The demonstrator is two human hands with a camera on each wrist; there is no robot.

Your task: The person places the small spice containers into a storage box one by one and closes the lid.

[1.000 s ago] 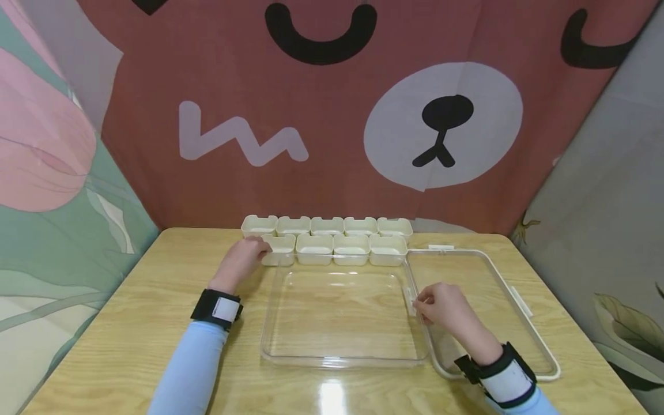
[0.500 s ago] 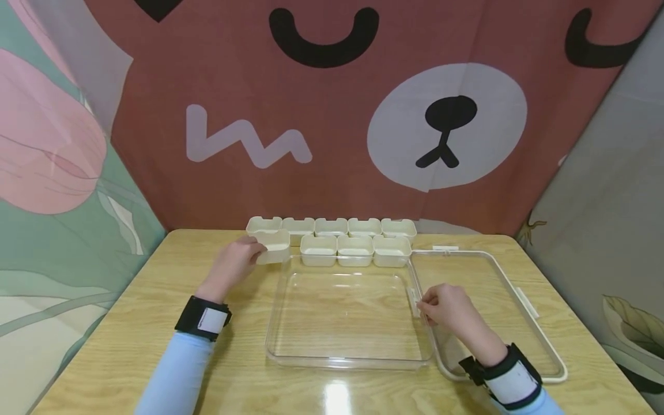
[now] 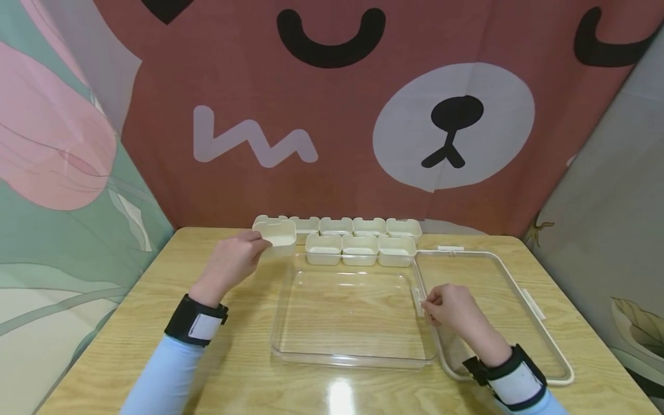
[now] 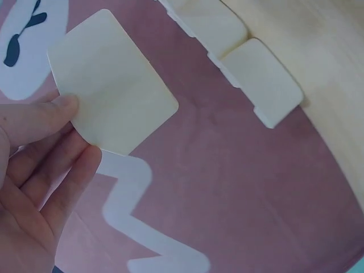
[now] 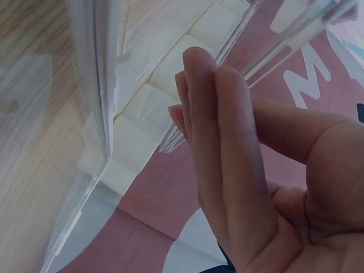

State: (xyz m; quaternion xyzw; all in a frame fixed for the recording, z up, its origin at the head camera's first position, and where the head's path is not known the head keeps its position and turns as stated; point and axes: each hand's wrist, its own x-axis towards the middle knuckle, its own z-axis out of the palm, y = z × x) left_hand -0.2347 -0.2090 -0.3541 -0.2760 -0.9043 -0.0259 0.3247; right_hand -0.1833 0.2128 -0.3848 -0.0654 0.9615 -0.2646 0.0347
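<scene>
My left hand pinches a small cream storage box at its left side, raised in front of the back row. In the left wrist view, thumb and fingertips grip one end of this cream box, whose flat face fills the view. My right hand holds the right wall of a large clear plastic box. Its fingers lie straight and close together at the transparent wall in the right wrist view, with the thumb opposite and the tips' contact hidden.
Cream boxes stand in two rows behind the clear box, a front row and a longer back row. A clear lid with a pale rim and white clips lies at the right. Beyond the wooden table hangs a bear-print cloth.
My left hand has lifted the cream box from the left end of the front row and carried it left and up. The right hand keeps its place. The view has shifted slightly.
</scene>
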